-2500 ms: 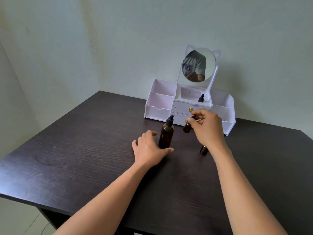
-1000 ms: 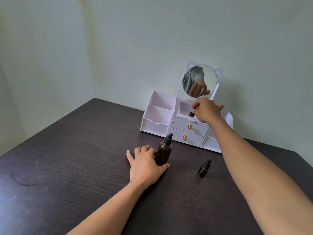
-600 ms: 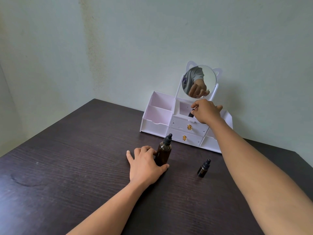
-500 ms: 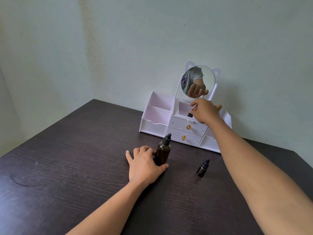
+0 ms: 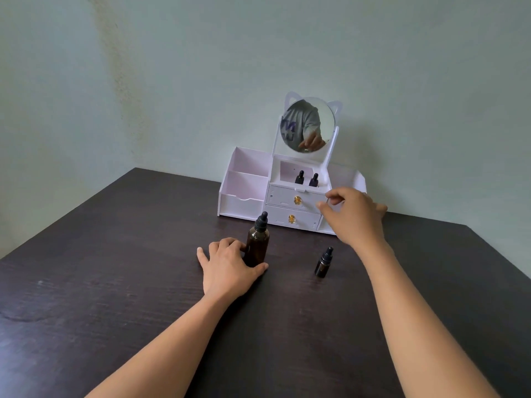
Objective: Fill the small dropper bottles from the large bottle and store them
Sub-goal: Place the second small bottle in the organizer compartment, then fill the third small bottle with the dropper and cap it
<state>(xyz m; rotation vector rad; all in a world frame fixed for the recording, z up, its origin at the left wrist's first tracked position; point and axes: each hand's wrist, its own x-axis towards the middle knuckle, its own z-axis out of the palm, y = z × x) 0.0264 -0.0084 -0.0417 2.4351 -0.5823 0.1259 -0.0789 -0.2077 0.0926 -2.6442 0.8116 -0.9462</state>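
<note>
The large amber dropper bottle stands upright on the dark table, capped in black. My left hand lies flat beside it, fingers and thumb touching its base. One small dropper bottle stands alone on the table to the right. Two more small bottles stand side by side in the middle top compartment of the white organizer. My right hand hovers empty in front of the organizer's right side, fingers loosely curled and apart.
A round mirror with cat ears rises above the organizer. Two drawers with gold knobs sit below the middle compartment. The organizer stands at the table's back edge, near the pale wall. The table's right edge slants toward me.
My right hand set the small bottle it carried into the middle compartment next to the other one, let go, and drew back down to the right. The left hand stayed put.
</note>
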